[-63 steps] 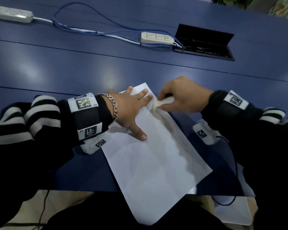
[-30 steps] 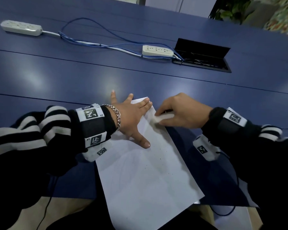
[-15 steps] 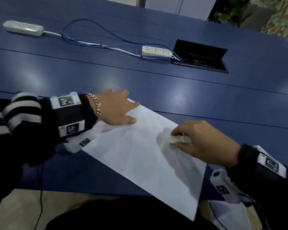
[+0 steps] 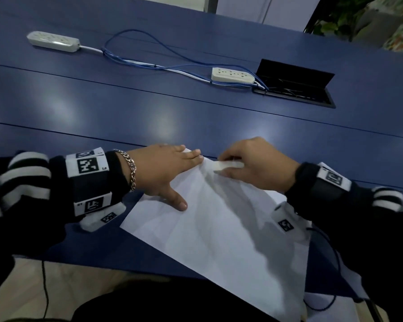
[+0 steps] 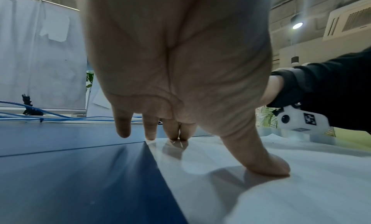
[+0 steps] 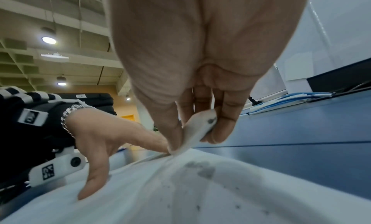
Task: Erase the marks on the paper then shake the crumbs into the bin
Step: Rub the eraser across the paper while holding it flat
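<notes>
A white sheet of paper (image 4: 219, 238) lies slanted on the blue table (image 4: 149, 108), its near corner hanging over the table's front edge. My left hand (image 4: 165, 173) presses flat on the paper's far left part, fingers straight and thumb spread (image 5: 259, 160). My right hand (image 4: 254, 166) pinches a white eraser (image 4: 228, 165) between thumb and fingers, its tip down on the paper's far corner (image 6: 192, 132). Grey smudges (image 6: 202, 170) and dark crumbs (image 6: 197, 207) lie on the paper just behind the eraser. No bin is in view.
Two white power strips (image 4: 54, 41) (image 4: 233, 75) joined by blue cables (image 4: 137, 61) lie at the back of the table. An open black cable hatch (image 4: 293, 84) sits at the back right. Another white sheet (image 4: 330, 307) shows below the table edge at the right.
My right hand with the eraser has moved from the paper's right edge back up to the far corner beside my left fingertips. The left hand stays pressed on the sheet.
</notes>
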`<state>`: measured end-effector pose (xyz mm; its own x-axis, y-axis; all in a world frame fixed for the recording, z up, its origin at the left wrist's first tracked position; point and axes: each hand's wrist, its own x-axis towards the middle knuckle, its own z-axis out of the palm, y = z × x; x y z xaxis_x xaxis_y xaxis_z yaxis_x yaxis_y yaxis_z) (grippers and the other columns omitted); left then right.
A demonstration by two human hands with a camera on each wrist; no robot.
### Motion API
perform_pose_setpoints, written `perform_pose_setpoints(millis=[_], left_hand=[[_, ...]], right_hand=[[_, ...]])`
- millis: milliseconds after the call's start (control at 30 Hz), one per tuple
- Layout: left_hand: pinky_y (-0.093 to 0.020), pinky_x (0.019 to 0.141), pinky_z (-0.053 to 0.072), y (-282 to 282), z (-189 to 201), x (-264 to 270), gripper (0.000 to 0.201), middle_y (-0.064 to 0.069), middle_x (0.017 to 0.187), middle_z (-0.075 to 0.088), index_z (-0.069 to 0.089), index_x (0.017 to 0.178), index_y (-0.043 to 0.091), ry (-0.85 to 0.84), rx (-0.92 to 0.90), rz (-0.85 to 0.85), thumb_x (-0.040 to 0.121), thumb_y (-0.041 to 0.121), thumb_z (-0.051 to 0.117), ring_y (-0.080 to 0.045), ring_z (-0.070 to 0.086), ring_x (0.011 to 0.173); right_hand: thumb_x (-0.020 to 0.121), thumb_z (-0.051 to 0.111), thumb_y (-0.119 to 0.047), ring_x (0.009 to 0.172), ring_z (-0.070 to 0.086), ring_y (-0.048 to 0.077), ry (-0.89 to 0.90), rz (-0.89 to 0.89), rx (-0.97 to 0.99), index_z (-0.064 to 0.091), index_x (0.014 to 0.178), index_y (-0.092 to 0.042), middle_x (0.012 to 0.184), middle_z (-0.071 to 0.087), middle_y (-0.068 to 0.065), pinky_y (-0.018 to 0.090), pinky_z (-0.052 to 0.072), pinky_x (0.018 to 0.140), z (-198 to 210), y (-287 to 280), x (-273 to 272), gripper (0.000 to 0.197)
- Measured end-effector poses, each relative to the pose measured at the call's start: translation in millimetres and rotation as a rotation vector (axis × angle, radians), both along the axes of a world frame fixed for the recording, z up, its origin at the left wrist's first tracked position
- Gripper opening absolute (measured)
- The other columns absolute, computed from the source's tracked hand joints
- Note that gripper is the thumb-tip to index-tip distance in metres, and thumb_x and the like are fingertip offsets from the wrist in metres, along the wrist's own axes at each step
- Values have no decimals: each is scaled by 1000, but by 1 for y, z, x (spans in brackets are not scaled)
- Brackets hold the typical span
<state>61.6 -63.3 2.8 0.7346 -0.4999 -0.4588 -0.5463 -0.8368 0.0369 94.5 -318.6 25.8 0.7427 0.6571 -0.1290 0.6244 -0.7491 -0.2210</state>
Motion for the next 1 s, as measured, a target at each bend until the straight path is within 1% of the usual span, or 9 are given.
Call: perform_pose_setpoints(millis=[133,233,400,567,633,700,800,900,1000], left_hand=[[-44,128,14,1,-1,1,128,17,173,-14,-11,166,31,5,18,4,75,91,56,-15,-3,162],[-47,127,15,0,-2,1,128,18,172,-17,-13,166,33,7,42,10,74,93,53,-14,-5,161],[-49,126,19,-1,0,0,129,19,172,-19,-15,166,32,11,50,22,75,94,53,-13,-5,161],[-51,125,20,0,-1,0,129,20,171,-20,-16,165,33,8,67,13,73,96,49,-13,-5,161],[-51,126,18,0,0,0,129,20,171,-20,-16,165,33,10,69,22,74,95,50,-13,-6,161],[-51,126,17,0,0,0,128,20,171,-20,-16,165,33,12,68,24,74,94,51,-13,-6,161],[-52,126,16,0,0,-1,128,20,171,-20,-15,165,33,12,66,22,75,94,51,-13,-6,161],[-52,125,17,-2,2,-1,128,19,171,-20,-16,165,32,7,83,16,74,94,50,-13,-5,161],[-53,125,17,-3,2,-1,128,19,171,-20,-16,165,32,14,89,23,74,95,50,-13,-5,161]], right_hand=[[91,69,-41,94,64,20,-28,-20,0,75,112,-25,102,71,-3,34,49,86,-5,14,10,28],[91,61,-46,94,64,22,-54,-31,-22,74,111,-26,99,68,-3,41,52,84,-7,20,10,31],[88,46,-51,88,64,25,-31,135,-99,72,103,-23,93,64,-1,42,54,76,-6,24,-11,41],[90,53,-48,88,64,27,-68,56,-92,72,104,-26,90,62,-2,43,54,76,-3,26,2,33],[91,51,-47,86,63,28,-90,86,-99,71,99,-21,89,61,0,42,53,73,-3,27,-10,34],[91,50,-48,85,61,27,-56,137,-113,68,93,-19,89,60,0,41,51,71,-3,28,-26,35],[90,49,-49,86,62,27,-38,135,-148,70,96,-20,90,61,0,41,52,72,0,28,-17,36],[93,56,-45,87,63,29,-94,67,-111,72,100,-20,89,61,1,37,49,72,3,29,-7,30],[93,58,-39,85,60,29,-113,117,-100,68,93,-15,88,58,2,36,45,69,-2,31,-29,26]])
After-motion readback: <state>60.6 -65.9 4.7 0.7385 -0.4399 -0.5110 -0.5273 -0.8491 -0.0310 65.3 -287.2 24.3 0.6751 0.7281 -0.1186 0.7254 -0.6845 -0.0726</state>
